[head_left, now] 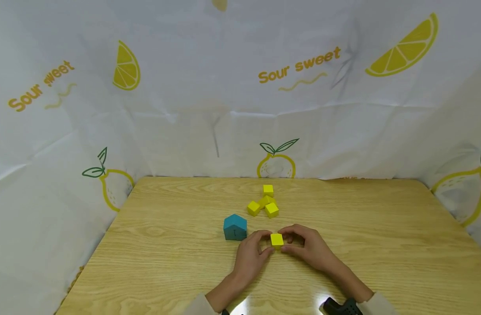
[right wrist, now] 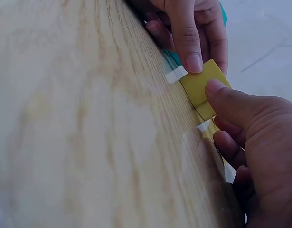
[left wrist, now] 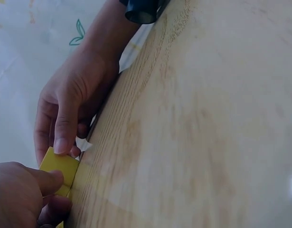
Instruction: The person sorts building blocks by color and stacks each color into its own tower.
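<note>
- Head view: evenly lit, fairly sharp.
- Two white glare spots on the tabletop, nearer than the held yellow cube.
- Wrist views: dimmer, softer, pale hazy reflections beside the cube.

Right hand, lower right, thumb on yellow block. Left hand, top, thumb on same block. Teal block partly hidden behind left hand. Wood table fills left side.

Small yellow cube: smack between left hand and right hand
Blue house-shaped block: just left of the left hand
Four yellow blocks: behind the cube, right of the house-shaped one
Wood-grain desk: under the blocks, white lemon-print sheet behind
</note>
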Demonstrator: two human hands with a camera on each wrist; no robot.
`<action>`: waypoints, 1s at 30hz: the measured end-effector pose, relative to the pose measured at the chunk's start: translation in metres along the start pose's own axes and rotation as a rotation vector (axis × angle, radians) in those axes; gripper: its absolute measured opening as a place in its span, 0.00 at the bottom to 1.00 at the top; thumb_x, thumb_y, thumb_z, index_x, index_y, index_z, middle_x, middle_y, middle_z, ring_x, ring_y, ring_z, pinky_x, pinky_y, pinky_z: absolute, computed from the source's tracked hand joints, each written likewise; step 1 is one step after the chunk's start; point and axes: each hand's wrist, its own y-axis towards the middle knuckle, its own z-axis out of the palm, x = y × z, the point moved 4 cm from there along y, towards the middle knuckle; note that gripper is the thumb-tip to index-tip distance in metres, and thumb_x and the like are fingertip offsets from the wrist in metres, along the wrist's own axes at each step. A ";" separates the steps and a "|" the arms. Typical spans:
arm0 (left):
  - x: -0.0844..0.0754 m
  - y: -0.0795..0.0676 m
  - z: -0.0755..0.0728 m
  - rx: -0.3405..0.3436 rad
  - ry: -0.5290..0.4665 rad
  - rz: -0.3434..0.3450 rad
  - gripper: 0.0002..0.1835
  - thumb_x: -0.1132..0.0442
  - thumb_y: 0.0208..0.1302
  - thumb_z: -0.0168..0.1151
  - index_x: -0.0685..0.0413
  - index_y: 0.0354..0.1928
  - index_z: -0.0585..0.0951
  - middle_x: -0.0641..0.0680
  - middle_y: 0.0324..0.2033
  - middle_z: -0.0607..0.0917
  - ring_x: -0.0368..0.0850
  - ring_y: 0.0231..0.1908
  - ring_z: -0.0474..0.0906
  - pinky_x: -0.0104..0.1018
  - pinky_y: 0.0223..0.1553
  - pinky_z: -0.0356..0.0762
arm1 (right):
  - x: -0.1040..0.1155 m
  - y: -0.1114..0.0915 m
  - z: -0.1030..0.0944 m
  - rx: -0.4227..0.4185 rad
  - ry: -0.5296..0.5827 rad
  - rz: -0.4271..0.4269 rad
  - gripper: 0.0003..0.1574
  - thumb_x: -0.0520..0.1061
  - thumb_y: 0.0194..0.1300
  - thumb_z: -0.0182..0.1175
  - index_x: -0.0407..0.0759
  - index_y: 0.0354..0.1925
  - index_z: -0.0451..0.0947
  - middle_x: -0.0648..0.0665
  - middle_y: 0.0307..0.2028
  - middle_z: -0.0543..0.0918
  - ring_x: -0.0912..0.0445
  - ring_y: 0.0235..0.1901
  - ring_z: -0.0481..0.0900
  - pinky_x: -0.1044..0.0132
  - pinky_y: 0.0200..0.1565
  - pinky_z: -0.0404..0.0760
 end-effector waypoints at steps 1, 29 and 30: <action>0.000 0.000 0.000 -0.002 0.001 0.003 0.18 0.65 0.55 0.71 0.54 0.49 0.80 0.50 0.44 0.83 0.27 0.20 0.63 0.23 0.22 0.66 | 0.000 0.000 0.000 0.003 0.000 0.001 0.23 0.49 0.55 0.70 0.48 0.50 0.80 0.57 0.38 0.81 0.58 0.34 0.77 0.66 0.36 0.76; -0.001 0.002 0.002 0.033 -0.006 -0.028 0.18 0.66 0.56 0.70 0.53 0.50 0.80 0.50 0.45 0.83 0.27 0.19 0.63 0.24 0.22 0.66 | -0.017 0.051 -0.014 -0.144 -0.042 0.004 0.26 0.39 0.60 0.67 0.39 0.57 0.74 0.38 0.49 0.77 0.52 0.32 0.75 0.66 0.31 0.73; -0.001 0.002 0.002 0.036 -0.008 -0.029 0.18 0.66 0.56 0.70 0.53 0.50 0.80 0.50 0.45 0.83 0.27 0.19 0.63 0.23 0.22 0.67 | -0.019 0.053 -0.014 -0.144 -0.050 0.005 0.27 0.40 0.60 0.67 0.40 0.57 0.75 0.40 0.49 0.77 0.53 0.32 0.75 0.66 0.31 0.73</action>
